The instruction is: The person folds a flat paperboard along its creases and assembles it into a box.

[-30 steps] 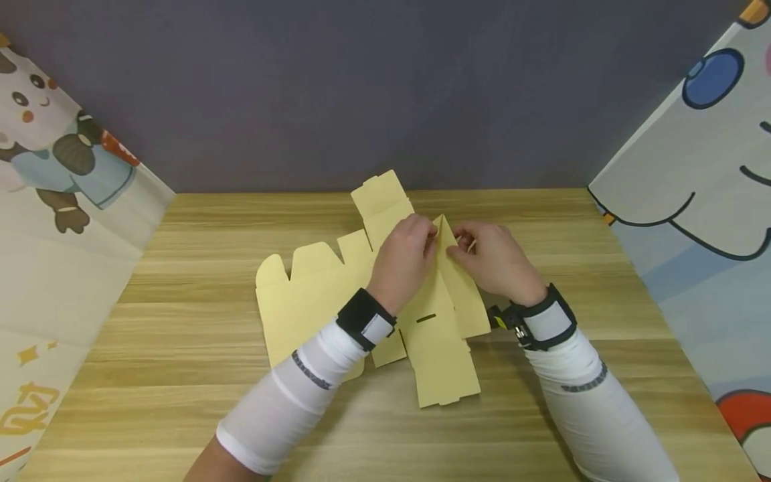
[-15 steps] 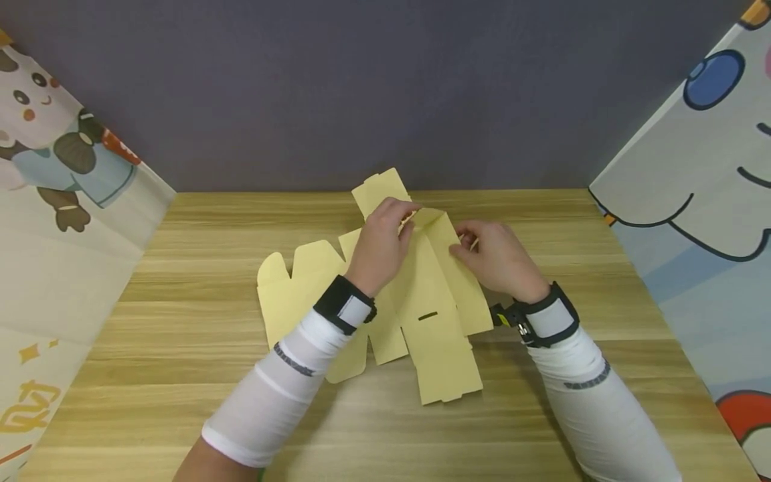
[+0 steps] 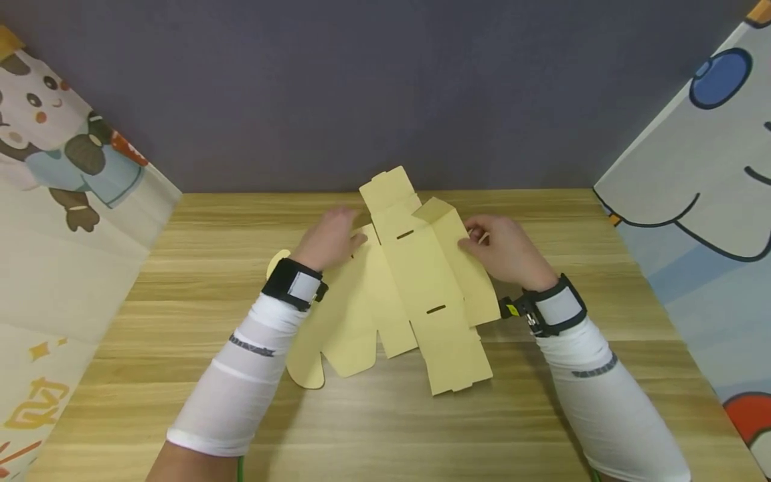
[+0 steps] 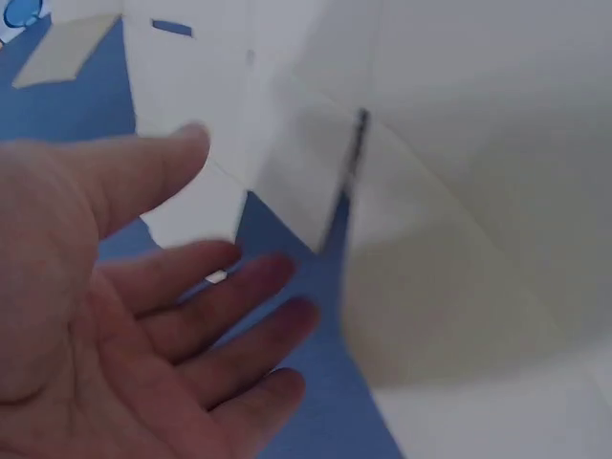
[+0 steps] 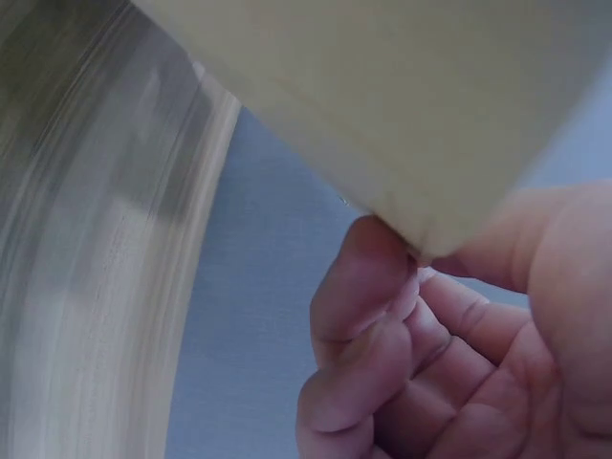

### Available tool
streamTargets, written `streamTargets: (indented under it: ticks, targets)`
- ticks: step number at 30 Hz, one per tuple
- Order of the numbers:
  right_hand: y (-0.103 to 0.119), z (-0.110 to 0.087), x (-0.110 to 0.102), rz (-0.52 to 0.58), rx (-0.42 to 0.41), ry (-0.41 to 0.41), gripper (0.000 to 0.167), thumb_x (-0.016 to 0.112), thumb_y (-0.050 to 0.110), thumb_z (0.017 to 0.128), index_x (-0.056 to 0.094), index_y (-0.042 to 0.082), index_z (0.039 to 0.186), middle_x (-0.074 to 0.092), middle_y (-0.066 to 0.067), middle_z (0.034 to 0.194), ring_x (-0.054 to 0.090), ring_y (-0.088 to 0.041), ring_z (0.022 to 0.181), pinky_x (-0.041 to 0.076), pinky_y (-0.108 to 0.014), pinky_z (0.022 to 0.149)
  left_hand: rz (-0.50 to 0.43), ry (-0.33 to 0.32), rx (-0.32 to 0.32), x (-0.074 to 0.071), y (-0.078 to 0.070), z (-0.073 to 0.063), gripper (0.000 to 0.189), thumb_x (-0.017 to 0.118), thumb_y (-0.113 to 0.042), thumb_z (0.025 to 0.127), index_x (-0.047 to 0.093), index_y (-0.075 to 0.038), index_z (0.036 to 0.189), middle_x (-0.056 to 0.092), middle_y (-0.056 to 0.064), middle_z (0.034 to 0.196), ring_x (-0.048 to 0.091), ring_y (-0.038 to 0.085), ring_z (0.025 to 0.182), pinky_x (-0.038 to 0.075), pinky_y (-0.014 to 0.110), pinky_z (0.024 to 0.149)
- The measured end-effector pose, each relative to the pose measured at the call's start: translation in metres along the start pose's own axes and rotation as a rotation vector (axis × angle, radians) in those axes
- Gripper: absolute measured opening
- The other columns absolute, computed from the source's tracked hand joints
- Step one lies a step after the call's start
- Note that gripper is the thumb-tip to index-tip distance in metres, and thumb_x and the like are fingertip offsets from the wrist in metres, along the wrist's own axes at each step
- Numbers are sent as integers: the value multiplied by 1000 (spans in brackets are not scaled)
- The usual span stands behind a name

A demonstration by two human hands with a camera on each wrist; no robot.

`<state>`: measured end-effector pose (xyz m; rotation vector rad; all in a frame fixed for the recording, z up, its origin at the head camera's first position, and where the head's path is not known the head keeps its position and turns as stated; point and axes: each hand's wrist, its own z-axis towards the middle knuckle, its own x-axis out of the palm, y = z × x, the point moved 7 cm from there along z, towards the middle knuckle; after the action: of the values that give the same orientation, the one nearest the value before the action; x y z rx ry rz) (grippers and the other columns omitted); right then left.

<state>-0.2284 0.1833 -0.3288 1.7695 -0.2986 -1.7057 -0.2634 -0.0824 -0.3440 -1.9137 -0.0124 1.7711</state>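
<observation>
A pale yellow cardboard box blank (image 3: 421,268) lies partly unfolded, with tabs, cut slits and narrow slots. Its right side panel (image 3: 466,264) stands tilted up along a crease, a small flap (image 3: 435,210) folded in at its top end. My right hand (image 3: 502,248) pinches that panel's outer edge; in the right wrist view, thumb and forefinger of the right hand (image 5: 469,373) meet at a corner of the cardboard (image 5: 382,115). Over the blank's left part, my left hand (image 3: 327,241) hovers with fingers spread and nothing in them. The left wrist view shows its palm (image 4: 105,335) facing the cardboard's cut edges (image 4: 430,316).
The wood-grain table (image 3: 193,301) runs back to a dark grey wall (image 3: 385,94). Side panels with cartoon prints stand at the left (image 3: 84,281) and right (image 3: 674,201). Each wrist wears a black strap with a camera.
My left hand has come away from the top of the fold and moved left, its fingers opening. The folded flap and slots now show. My right hand keeps its place at the panel edge.
</observation>
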Motion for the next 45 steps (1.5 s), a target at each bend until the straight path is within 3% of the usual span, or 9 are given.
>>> streamTargets:
  ticks: [3,6,11,19,28,32,36,39,45]
  targets:
    - [-1,0,0,4,-1,-2,24,62,24,94,64,10,114,62,-4,91,58,-19,72,47,-33,65,9,62,13,6,5,3,44,60,-26,96,55,-3,133,56,16,135,50,33,128,40,46,109]
    - [-1,1,0,2,-6,-2,24,62,24,94,64,10,114,62,-4,91,58,-19,72,47,-33,65,-17,56,2,8,9,6,33,61,-23,95,62,-5,123,63,12,123,58,28,115,47,43,99]
    - [-3,3,1,-5,-6,6,27,62,24,94,64,9,116,63,-5,92,58,-21,74,46,-33,66,-51,-25,-5,6,7,5,19,66,-18,92,68,-9,109,67,5,105,61,20,96,52,37,85]
    - [3,16,-3,-125,-63,-30,28,61,21,94,64,5,117,64,-4,86,54,-19,67,42,-31,63,-59,-150,115,9,-12,1,4,68,-6,87,71,-8,89,67,3,84,59,17,77,51,31,71]
    - [31,29,-1,-409,-185,-133,11,63,14,92,68,12,101,57,-2,73,53,-20,65,41,-34,57,-96,-254,28,18,-15,-6,4,70,-8,84,72,-8,88,67,2,79,60,17,73,51,31,67]
    - [45,31,3,-513,-268,-207,9,65,8,89,68,12,96,64,-4,80,61,-22,68,47,-40,53,-168,-261,-1,26,-15,-8,8,69,-7,85,72,-4,91,68,4,80,61,18,74,52,30,69]
    - [60,30,7,-599,-374,-306,15,58,0,90,69,9,95,67,-6,87,61,-23,62,49,-42,48,-256,-250,-46,36,-13,-12,13,67,-5,85,71,-3,98,69,5,84,62,17,76,52,28,67]
    - [69,27,12,-670,-437,-370,23,54,-4,91,70,10,100,69,-6,95,61,-25,61,50,-42,47,-340,-224,-72,42,-13,-15,18,66,-4,86,70,-2,104,69,7,88,65,17,76,54,26,64]
    - [78,20,24,-743,-529,-435,24,57,-2,92,70,12,106,68,-7,98,63,-28,68,51,-41,49,-575,-137,-120,57,-13,-21,29,62,-1,89,64,3,118,67,14,98,69,21,78,57,24,62]
